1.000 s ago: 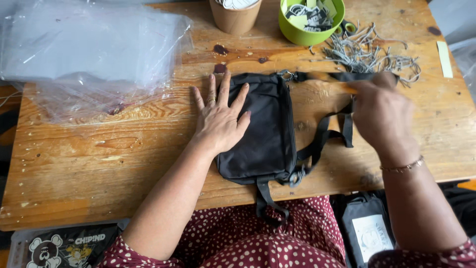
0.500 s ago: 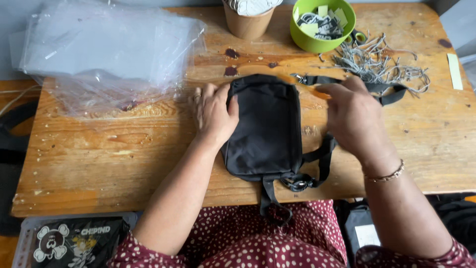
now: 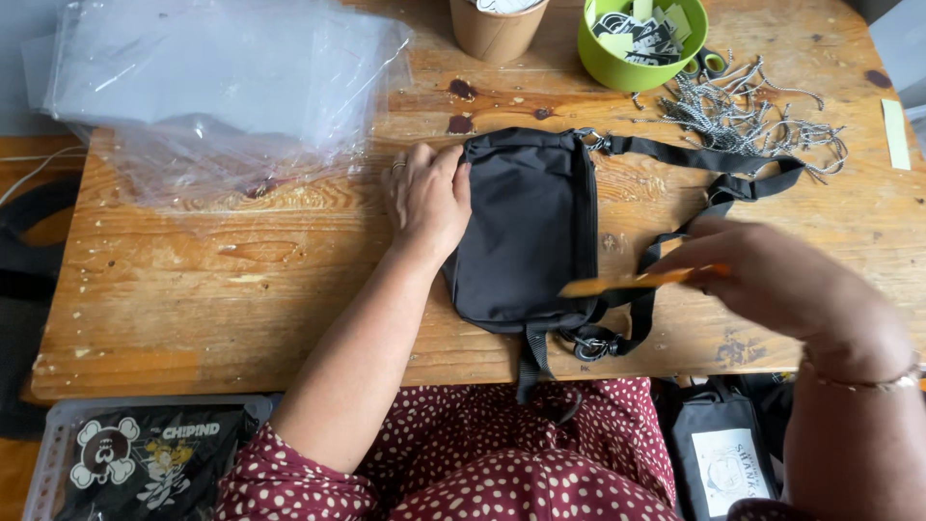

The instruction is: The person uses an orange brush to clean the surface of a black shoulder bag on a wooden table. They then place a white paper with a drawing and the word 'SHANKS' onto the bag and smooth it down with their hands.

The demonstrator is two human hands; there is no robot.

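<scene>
Two hands on the job. Left hand [image 3: 429, 198] lies curled on the left edge of the black rectangular fabric pouch bag [image 3: 529, 230], fingers [image 3: 424, 159] together and gripping the bag's upper left side, pinning it flat. Right hand [image 3: 781, 280] hangs just off the bag's right side, fingers pinched shut on a thin flat orange strip [image 3: 632, 282] whose tip reaches over the bag's lower right corner.

Bag lies flat mid-counter, near the front edge, zipped side not readable. Its black webbing strap [image 3: 714, 169] is clipped at the top right corner and loops out to the right and back to a metal clasp [image 3: 590, 345] at the bottom; a short strap end hangs over the counter edge.

Progress, as a judgement: bag looks laid out and flattened, strap not yet gathered, nothing bagged or tagged on it yet.

Worn wooden counter [image 3: 241, 299], stained and scratched. Stack of clear plastic bags [image 3: 212, 87] at back left, brown paper cup [image 3: 497, 24] and lime green bowl of small printed tags [image 3: 641, 39] at the back, pile of grey cord loops [image 3: 743, 111] back right. Below: dark red dotted clothing, a printed black bag in a tray lower left.
</scene>
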